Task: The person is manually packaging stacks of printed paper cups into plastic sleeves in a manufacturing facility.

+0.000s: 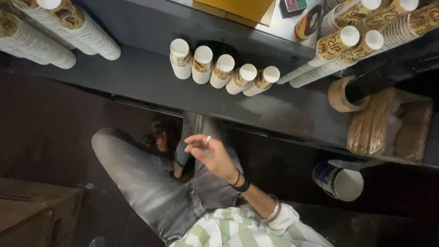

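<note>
Striped green-and-white cloth of a sleeve (pixel 238 228) is seen closest to the camera, at the bottom of the view, above grey jeans (pixel 151 183) on crossed legs. One hand (pixel 212 155) is raised over the lap, its fingers (pixel 196 142) loosely curled and holding nothing; a ring is worn on one finger, with dark bands and a metal bracelet at the wrist. Which hand it is cannot be told for certain; it is taken as the right. No other hand is shown.

Beyond the hand, well apart from it, a row of five short paper cup stacks (pixel 222 68) is laid on the dark worktop (pixel 274 110), mouths turned toward the camera, each just beside the next. Nothing lies between the hand and this row except the worktop's near edge. Long cup stacks (pixel 59 32) are laid at the left far corner, and several more long stacks (pixel 361 32) lean across the right far side. Near the right edge a brown tape roll (pixel 338 96) is placed beside a plastic-wrapped brown bundle (pixel 388 126). Below the near edge on the right, a blue and white tin (pixel 338 180) is lying tilted on the floor.

Farther back, a yellow board (pixel 238 9) and a small coloured tape roll (pixel 308 23) rest on a pale surface. At the lower left, a cardboard box (pixel 32 210) stands on the dark floor, and the surroundings are dimly lit.
</note>
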